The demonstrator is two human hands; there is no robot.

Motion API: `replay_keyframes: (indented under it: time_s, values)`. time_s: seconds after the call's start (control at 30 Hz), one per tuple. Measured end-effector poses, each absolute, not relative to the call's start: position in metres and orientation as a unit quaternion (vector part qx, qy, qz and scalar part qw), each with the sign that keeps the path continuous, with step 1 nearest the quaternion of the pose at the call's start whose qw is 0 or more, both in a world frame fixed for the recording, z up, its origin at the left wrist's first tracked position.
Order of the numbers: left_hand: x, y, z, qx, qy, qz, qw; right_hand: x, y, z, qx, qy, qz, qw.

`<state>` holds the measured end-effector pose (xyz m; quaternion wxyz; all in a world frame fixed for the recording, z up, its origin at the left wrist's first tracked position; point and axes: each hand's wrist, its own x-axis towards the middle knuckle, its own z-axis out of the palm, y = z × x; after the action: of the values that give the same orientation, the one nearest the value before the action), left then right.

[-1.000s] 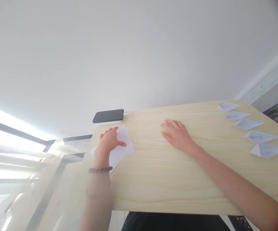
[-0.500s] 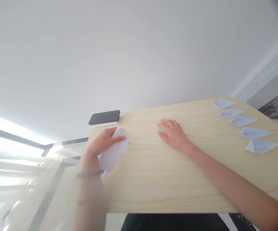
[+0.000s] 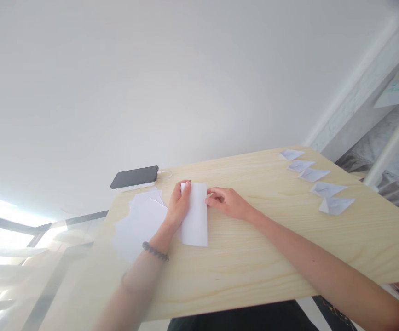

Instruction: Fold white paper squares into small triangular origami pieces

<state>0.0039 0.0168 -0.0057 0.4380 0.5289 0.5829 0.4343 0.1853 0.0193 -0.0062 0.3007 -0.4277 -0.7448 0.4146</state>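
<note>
A white paper sheet (image 3: 195, 220) lies lengthwise on the light wooden table (image 3: 254, 257), between my two hands. My left hand (image 3: 178, 207), with a bead bracelet on the wrist, grips the sheet's far left edge with curled fingers. My right hand (image 3: 225, 202) pinches the sheet's far right edge. A loose stack of white sheets (image 3: 137, 223) lies just left of my left hand, near the table's left edge.
A dark phone (image 3: 135, 177) rests on a white block with a cable at the table's far left corner. Several folded white paper pieces (image 3: 315, 184) lie in a row at the far right. A white wall stands behind; a bed frame shows at right.
My left hand has drawn one sheet off the stack and brought it right to the table's middle. My right hand, flat on the table before, has closed on the sheet's edge.
</note>
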Motion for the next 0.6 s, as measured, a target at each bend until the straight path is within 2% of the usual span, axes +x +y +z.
replay_keyframes:
  time_s: [0.17, 0.3, 0.37, 0.6]
  values:
    - [0.009, 0.017, -0.008, 0.504, 0.55, 0.464, 0.477, 0.189, 0.025, -0.009, -0.409, -0.692, 0.49, 0.337]
    - [0.003, 0.018, -0.005, 0.477, 0.476, 0.466, 0.573, 0.192, 0.035, -0.018, -0.448, -0.64, 0.447, 0.436]
    - [-0.001, 0.017, -0.004, 0.478, 0.454, 0.47, 0.587, 0.193, 0.037, -0.019, -0.46, -0.614, 0.452, 0.455]
    - [-0.005, 0.014, -0.005, 0.48, 0.461, 0.452, 0.594, 0.196, 0.029, -0.009, -0.406, -0.655, 0.511, 0.381]
